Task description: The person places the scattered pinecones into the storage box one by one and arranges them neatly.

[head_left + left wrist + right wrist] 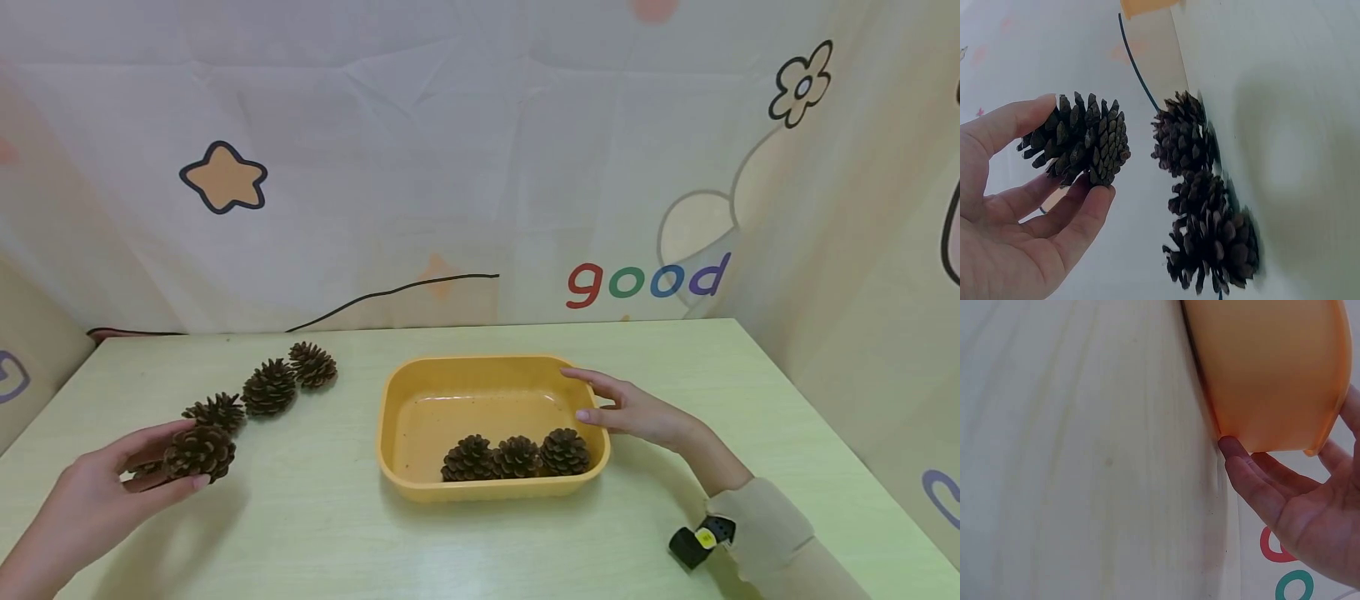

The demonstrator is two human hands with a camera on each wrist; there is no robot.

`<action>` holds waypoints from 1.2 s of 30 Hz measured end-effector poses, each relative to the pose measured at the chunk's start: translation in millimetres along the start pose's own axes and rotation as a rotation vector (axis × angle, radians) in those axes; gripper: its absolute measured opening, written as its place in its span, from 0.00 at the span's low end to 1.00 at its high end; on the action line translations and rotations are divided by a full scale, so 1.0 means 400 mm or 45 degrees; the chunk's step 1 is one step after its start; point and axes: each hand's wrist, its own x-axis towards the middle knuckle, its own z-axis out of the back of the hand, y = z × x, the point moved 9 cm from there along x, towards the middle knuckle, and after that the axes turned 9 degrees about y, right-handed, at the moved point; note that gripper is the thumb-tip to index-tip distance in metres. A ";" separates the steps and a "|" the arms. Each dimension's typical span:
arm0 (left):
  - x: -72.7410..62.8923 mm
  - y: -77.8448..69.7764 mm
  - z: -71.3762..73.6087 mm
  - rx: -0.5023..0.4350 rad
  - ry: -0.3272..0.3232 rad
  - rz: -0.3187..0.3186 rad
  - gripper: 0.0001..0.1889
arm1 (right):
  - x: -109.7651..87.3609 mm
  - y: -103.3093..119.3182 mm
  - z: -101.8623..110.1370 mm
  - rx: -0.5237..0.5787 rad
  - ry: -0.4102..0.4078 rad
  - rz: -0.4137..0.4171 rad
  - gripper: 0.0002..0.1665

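Observation:
My left hand [112, 483] holds a brown pine cone [199, 453] above the left side of the table, between thumb and fingers. The left wrist view shows this pine cone [1085, 140] close up, its scales spread. Just beyond it, three pine cones [270, 387] lie in a slanting row on the table. A yellow plastic basin [420, 492] stands mid-table with three more pine cones [517, 456] along its near side. At the basin's right end, my right hand [637, 408] grips the rim, thumb over the edge; its other fingers [1260, 487] touch the outer wall.
The pale wooden table [300, 533] ends at a printed cloth backdrop [420, 167] behind it, which also hangs at both sides. A black strap device [701, 540] is worn at the right sleeve's cuff.

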 end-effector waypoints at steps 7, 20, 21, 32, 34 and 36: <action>0.028 -0.053 -0.035 -0.028 0.081 -0.031 0.36 | -0.003 -0.001 0.002 -0.011 -0.012 -0.026 0.38; 0.059 -0.187 -0.079 -0.107 0.095 -0.202 0.35 | -0.006 0.002 0.003 -0.019 -0.013 -0.030 0.38; 0.062 -0.199 -0.083 -0.105 0.091 -0.224 0.34 | -0.006 0.001 0.003 -0.020 -0.013 -0.030 0.38; 0.080 -0.298 -0.128 -0.219 0.118 -0.377 0.32 | -0.004 0.003 0.000 -0.020 -0.011 -0.035 0.38; 0.084 -0.312 -0.139 -0.234 0.126 -0.393 0.31 | -0.004 0.003 -0.001 -0.015 -0.009 -0.032 0.38; 0.088 -0.326 -0.148 -0.248 0.133 -0.411 0.31 | -0.004 0.004 -0.002 -0.009 -0.007 -0.030 0.38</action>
